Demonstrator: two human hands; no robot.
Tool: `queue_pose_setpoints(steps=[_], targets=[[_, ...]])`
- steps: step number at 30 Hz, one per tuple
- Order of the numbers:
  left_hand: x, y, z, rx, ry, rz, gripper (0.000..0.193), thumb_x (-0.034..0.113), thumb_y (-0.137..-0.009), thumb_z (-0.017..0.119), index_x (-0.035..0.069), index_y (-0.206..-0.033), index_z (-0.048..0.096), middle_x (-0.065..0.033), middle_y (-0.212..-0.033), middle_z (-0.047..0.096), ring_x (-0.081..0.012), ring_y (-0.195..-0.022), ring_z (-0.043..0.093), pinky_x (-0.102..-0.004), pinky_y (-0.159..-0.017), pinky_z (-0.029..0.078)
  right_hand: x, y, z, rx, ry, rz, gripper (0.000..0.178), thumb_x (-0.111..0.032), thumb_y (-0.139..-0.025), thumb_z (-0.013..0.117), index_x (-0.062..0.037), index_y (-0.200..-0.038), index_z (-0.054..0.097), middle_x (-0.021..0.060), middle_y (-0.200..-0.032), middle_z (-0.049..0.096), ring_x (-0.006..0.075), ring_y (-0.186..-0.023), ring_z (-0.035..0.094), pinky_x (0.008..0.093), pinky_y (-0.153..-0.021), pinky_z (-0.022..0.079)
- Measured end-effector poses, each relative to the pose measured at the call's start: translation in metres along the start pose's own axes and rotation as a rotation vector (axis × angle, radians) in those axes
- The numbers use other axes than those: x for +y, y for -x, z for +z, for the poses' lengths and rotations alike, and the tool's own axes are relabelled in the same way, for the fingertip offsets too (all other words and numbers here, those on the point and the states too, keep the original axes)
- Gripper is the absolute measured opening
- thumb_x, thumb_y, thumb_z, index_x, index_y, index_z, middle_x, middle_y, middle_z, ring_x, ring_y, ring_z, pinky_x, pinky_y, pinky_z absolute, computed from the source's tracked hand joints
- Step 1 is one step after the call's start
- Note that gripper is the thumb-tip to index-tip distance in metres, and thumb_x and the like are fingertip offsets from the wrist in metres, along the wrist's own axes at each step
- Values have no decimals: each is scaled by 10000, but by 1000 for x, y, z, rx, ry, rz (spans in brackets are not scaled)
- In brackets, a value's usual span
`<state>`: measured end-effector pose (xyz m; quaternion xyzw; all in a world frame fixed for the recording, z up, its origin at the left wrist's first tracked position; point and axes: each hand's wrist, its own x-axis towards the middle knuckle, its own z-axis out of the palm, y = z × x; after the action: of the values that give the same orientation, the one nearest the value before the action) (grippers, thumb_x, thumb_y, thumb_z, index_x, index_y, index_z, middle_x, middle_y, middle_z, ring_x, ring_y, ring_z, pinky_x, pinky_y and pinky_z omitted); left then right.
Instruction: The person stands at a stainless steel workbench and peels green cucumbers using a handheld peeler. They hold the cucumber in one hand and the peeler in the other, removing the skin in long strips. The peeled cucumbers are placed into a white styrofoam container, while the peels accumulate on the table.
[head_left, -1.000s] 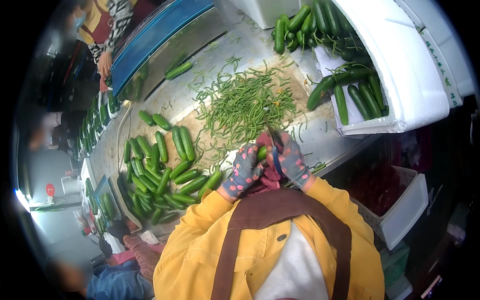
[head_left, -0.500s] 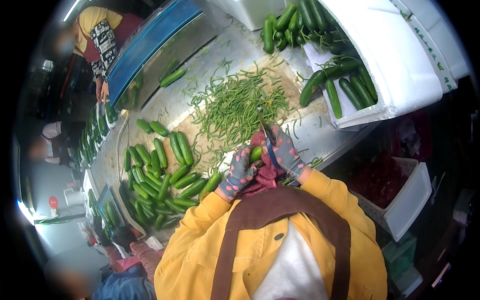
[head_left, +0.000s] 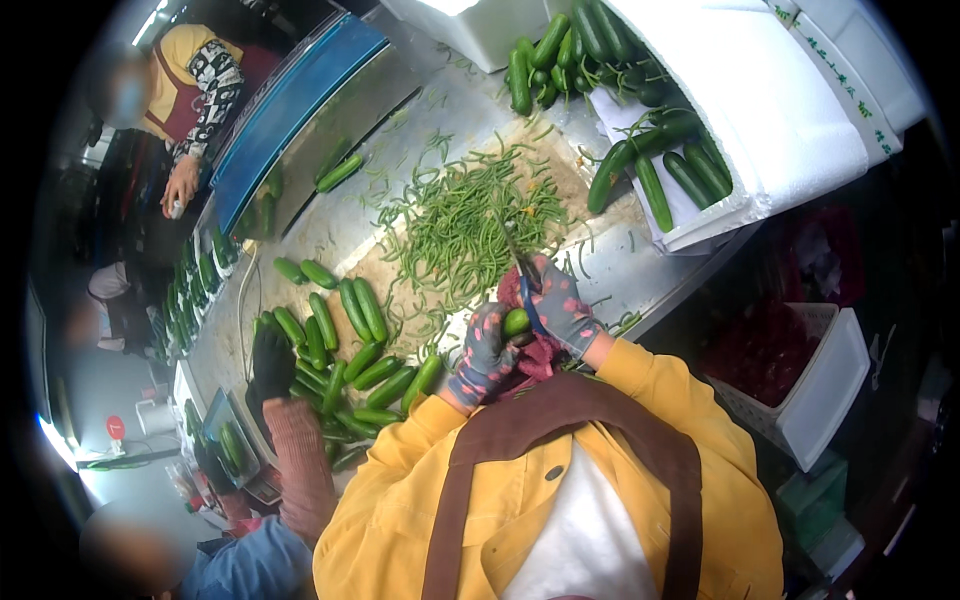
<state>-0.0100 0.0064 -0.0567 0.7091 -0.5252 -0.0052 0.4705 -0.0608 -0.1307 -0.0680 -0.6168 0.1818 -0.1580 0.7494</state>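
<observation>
Both my hands wear grey gloves with pink patches and are close together in front of my chest. My left hand (head_left: 483, 348) is wrapped round a small cucumber (head_left: 516, 323), its rounded green end facing up. In my right hand (head_left: 564, 308) is a pair of scissors (head_left: 535, 312) with blue handles; the blades point away over the pile of thin green stem trimmings (head_left: 465, 225). A dark red cloth (head_left: 537, 355) is bunched between and beneath my hands. How much of the cucumber lies under my fingers is hidden.
Loose cucumbers (head_left: 378, 372) lie at left, where a co-worker's dark-gloved hand (head_left: 271, 360) reaches in. A white foam box (head_left: 775, 165) at right spills untrimmed cucumbers (head_left: 655, 190). A blue-edged metal divider (head_left: 300, 110) stands far left. A white crate (head_left: 815, 385) sits low at right.
A co-worker's gloved hand has come in over the cucumbers at left. The person across has shifted their arm. My hands keep their hold, with the scissors and cucumber slightly turned.
</observation>
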Motion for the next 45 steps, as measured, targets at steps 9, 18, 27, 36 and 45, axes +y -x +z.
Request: queue_pose_setpoints(steps=[9,18,27,36,45], targets=[[2,-2,4,-7,-144,-112,342,108,-674,482,-25,-984,430,-174,-813,474,-340,-690,473,-370,-592,392,-23,22,-8,-126,52,-219,336,-83,-723,515,5,-1042,455,105,-852,546,200,-753,545,276,-660,441],[-7,-22,-34,170,-57,-88,371,5,-719,511,21,-1074,407,-106,-971,475,-204,-858,482,-302,-776,389,30,0,-22,-151,-482,117,273,-106,-736,542,-4,-975,458,92,-773,508,200,-659,524,280,-570,447],[6,-72,-71,941,1705,-747,280,189,-808,525,16,-1015,450,-110,-980,513,-236,-871,502,-380,-791,441,-14,11,-27,-82,590,-292,524,-185,-678,615,40,-1104,409,207,-1066,472,321,-950,476,348,-821,388],[15,-58,-41,726,1626,-807,262,185,-811,514,51,-1031,466,-63,-852,496,-175,-727,453,-402,-806,419,-20,9,-30,-200,141,-137,255,-169,-741,548,-1,-928,508,77,-748,570,203,-618,544,272,-569,443],[12,-41,-52,575,998,-759,361,251,-800,545,43,-1071,426,-116,-999,526,-196,-879,531,-311,-716,449,23,12,-23,-73,98,-281,189,-109,-816,435,-21,-979,476,116,-817,522,166,-696,547,244,-596,479]])
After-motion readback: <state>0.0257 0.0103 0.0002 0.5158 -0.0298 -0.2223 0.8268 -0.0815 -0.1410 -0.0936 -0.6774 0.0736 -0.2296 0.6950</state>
